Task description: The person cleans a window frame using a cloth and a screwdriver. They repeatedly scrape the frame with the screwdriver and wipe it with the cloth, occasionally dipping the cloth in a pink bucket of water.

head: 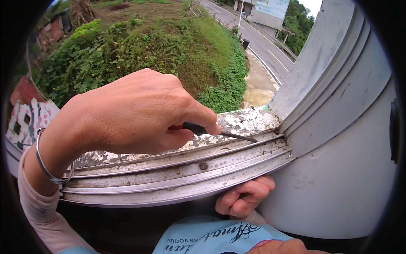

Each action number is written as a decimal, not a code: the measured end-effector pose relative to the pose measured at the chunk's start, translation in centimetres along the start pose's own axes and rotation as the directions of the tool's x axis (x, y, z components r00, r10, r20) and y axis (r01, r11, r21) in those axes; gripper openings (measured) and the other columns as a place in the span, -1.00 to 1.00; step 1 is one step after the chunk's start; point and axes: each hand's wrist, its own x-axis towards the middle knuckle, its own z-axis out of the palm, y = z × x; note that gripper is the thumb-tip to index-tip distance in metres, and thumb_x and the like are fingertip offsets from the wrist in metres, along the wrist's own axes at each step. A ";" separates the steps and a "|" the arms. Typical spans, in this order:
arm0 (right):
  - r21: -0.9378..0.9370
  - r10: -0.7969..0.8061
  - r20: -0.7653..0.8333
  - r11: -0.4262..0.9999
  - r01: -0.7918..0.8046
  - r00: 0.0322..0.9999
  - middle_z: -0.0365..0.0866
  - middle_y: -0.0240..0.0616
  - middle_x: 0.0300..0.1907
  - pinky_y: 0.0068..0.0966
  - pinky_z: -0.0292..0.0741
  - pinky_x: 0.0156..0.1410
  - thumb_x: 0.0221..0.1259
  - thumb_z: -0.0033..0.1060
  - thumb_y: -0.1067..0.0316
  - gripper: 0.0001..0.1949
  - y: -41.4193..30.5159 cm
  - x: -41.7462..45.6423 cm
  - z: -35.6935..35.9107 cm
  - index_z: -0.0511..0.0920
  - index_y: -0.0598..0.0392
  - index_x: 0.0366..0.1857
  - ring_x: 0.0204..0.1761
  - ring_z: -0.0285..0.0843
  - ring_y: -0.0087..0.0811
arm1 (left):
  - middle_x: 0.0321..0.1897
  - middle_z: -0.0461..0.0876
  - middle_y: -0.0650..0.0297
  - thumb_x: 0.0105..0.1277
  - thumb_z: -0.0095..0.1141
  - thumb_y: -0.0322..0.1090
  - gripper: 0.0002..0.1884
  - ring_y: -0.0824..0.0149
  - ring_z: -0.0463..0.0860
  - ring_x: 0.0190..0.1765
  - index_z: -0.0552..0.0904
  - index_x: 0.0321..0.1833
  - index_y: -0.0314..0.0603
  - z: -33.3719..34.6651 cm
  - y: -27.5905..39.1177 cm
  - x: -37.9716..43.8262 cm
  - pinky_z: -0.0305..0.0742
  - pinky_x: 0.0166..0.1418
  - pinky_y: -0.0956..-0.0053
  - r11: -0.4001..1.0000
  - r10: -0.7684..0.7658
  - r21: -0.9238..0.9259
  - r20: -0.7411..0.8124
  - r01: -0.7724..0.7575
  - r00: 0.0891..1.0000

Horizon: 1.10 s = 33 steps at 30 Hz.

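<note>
My left hand (142, 114), with a silver bracelet at the wrist, reaches in from the left and holds the black and red handle of a screwdriver-like tool (238, 136). Its thin dark shaft points right, and the tip touches the outer groove of a metal sliding-window track (177, 174) near the right corner. Dirt and dark specks lie in the grooves. My right hand (245, 197) is below the track's inner edge, fingers curled, with nothing visible in them. Whether it presses on the edge is hard to tell.
Beyond the track lies a weathered outer sill (250, 120) with peeling paint. A window jamb and pale wall (333, 177) rise on the right. Outside and below are green plants (142, 54), a path and a road (269, 47). My light blue top (219, 236) is at the bottom.
</note>
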 end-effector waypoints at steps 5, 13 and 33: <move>0.030 -0.141 -0.058 0.989 0.143 0.988 0.27 -0.49 -0.26 -0.35 0.19 -0.09 -0.06 0.00 0.36 -0.79 1.2 -0.5 0.6 0.20 -0.25 -0.44 -0.18 0.14 -0.30 | -0.39 0.78 0.27 0.16 0.30 -0.49 -0.55 0.37 0.61 -0.55 0.74 0.14 0.09 0.0 -1.0 -0.6 0.47 -0.47 0.46 0.985 -0.027 -0.166 0.107 0.045 0.994; -0.012 -0.174 -0.035 0.985 0.174 0.984 0.29 -0.44 -0.27 -0.33 0.19 -0.10 -0.26 0.03 0.43 -0.74 1.6 -0.6 0.5 0.15 -0.14 -0.57 -0.19 0.15 -0.26 | -0.67 0.58 0.17 0.28 0.15 -0.39 -0.68 0.19 0.61 -0.53 0.72 0.10 -0.06 2.3 -0.6 4.0 0.53 -0.26 0.25 0.967 0.104 -0.231 -0.015 -0.104 0.994; -0.035 -0.169 -0.059 0.985 0.168 0.984 0.34 -0.33 -0.28 -0.32 0.18 -0.10 -0.18 0.05 0.60 -0.75 1.0 -0.7 0.5 0.24 -0.06 -0.54 -0.21 0.18 -0.23 | -0.45 0.65 -0.01 0.35 0.08 -0.38 -0.65 -0.07 0.66 -0.32 0.59 0.20 -0.06 6.7 5.3 1.5 0.52 -0.26 0.06 0.974 -0.128 -0.220 -0.339 0.054 0.932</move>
